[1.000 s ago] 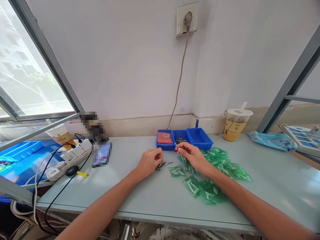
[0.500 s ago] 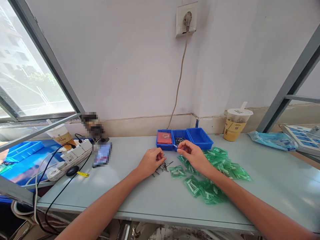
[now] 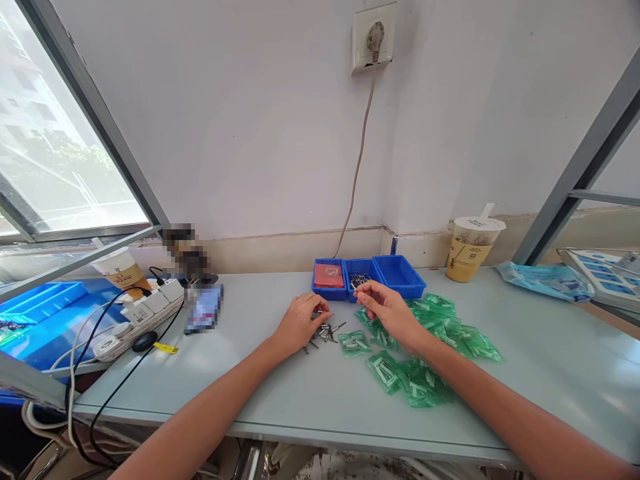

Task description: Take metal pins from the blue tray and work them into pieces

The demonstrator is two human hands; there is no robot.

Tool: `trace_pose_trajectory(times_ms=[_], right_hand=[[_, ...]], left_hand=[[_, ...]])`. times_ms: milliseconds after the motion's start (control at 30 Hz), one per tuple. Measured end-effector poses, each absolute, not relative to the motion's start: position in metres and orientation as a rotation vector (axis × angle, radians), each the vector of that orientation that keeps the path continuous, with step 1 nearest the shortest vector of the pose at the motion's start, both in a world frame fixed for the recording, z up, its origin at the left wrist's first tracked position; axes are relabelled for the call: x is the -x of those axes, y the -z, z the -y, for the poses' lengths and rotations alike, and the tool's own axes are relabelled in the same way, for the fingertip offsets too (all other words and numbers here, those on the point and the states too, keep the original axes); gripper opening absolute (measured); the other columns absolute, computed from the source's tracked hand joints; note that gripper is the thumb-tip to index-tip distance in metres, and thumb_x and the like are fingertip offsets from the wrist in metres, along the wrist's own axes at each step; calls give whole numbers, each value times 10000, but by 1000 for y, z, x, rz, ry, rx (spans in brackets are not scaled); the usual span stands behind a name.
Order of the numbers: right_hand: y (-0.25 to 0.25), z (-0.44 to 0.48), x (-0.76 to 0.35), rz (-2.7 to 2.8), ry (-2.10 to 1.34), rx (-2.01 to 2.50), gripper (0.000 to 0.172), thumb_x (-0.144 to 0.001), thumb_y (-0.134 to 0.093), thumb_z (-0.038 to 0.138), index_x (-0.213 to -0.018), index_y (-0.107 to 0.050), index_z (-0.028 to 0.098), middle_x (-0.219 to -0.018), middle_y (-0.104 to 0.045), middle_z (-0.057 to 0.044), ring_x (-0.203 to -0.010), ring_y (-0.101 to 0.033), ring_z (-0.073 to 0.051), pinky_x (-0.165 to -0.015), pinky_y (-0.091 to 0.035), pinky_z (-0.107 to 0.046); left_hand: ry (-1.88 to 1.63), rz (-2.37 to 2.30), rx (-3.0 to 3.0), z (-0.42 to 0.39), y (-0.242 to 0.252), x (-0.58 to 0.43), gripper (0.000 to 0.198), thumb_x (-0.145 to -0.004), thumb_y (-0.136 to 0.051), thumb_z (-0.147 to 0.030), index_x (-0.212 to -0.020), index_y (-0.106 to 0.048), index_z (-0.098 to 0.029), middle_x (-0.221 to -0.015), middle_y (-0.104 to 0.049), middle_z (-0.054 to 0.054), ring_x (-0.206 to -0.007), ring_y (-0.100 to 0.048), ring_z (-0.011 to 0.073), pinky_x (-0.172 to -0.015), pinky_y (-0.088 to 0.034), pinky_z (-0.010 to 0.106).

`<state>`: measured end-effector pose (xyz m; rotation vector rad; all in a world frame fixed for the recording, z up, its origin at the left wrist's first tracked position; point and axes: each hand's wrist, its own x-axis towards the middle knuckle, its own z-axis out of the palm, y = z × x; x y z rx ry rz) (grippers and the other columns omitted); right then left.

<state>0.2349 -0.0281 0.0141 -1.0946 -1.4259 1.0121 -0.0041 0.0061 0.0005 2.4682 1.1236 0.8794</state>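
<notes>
Fingers pinched together, my left hand (image 3: 302, 323) is just above a loose pile of metal screws (image 3: 327, 333); a tiny tip of something shows at its fingertips, too small to name. My right hand (image 3: 383, 305) is also closed in a pinch, in front of the middle blue bin (image 3: 355, 295), which holds small dark metal parts (image 3: 358, 280). What its fingertips hold is too small to make out. Green plastic bags (image 3: 425, 383) with metal pieces in them lie under and around my right forearm. One small green bag (image 3: 355, 343) rests beside the screw pile.
A red packet (image 3: 329, 275) fills the left blue bin. The right blue bin (image 3: 401, 276) is beside it. Lidded cups (image 3: 467, 257) stand at both sides. On the left are a power strip (image 3: 145, 313), cables and a phone (image 3: 205, 310). A blue plastic packet (image 3: 545, 281) lies at right.
The light-coloured piece that stuck out from my right fingertips no longer shows, and those fingers have curled slightly. My left fingertips have lifted a little over the pile, with a tiny tip now showing.
</notes>
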Motion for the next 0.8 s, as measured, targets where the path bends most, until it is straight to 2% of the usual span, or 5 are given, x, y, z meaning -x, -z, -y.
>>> trace_pose_trajectory(times_ms=[300, 533, 800], right_hand=[[-19, 32, -233, 1351, -1042, 1072, 435, -821, -719, 639, -917, -650, 220, -810, -604, -3, -571, -462, -113, -547, -400, -280], [-17, 31, -234, 1371, -1045, 1095, 450, -836, -702, 646, -935, -665, 209, -813, -605, -4, -583, -466, -109, -548, -398, -266], [-18, 31, -234, 1356, -1055, 1102, 445, -825, -711, 640, -929, -671, 209, -811, -615, -4, -580, -463, -108, -551, -390, -261]], left_hand=[[-862, -1107, -2551, -8, 2, 5, 116, -1010, -568, -234, -1050, -677, -227, -1062, -725, 40, -1020, -633, 222, -915, -437, 361], [-793, -1149, -2577, -8, 5, 5, 145, -986, -592, -204, -1100, -677, -235, -1079, -739, 27, -1028, -618, 226, -904, -434, 367], [-769, -1174, -2589, -8, 2, 6, 131, -973, -603, -186, -1069, -675, -239, -1085, -739, 16, -1038, -602, 230, -923, -438, 377]])
